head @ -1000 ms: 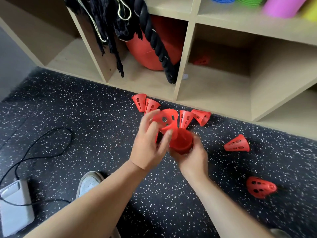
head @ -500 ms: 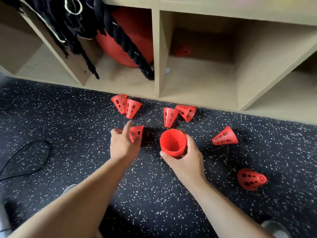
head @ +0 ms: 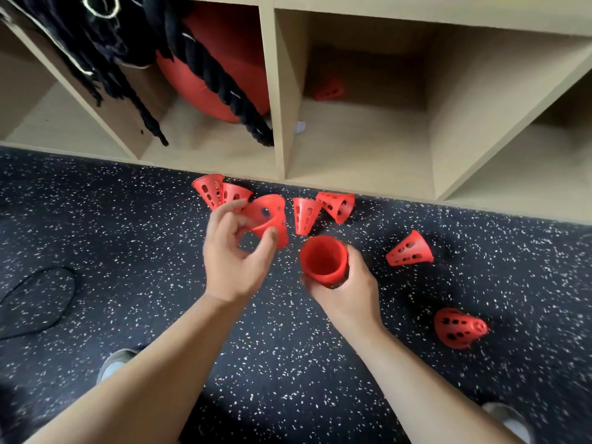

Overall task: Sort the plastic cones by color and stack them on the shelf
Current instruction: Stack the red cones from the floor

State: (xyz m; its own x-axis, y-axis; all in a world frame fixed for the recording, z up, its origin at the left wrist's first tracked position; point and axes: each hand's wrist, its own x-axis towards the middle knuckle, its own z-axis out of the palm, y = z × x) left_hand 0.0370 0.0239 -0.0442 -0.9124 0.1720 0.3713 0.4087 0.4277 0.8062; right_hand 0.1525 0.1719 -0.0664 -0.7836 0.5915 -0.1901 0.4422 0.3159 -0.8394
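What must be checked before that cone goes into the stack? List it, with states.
1. Left hand grips the loose cone: ok, pinched at its rim.
2. Right hand holds the stack, mouth open upward: ok.
3. Colours match: ok, both red.
4. Cone lined up over the stack: not ok, it is off to the left, apart.
5. Cone's narrow end turned toward the stack: cannot tell.
6. Shelf compartment has room: ok, only one red cone lies at its back.
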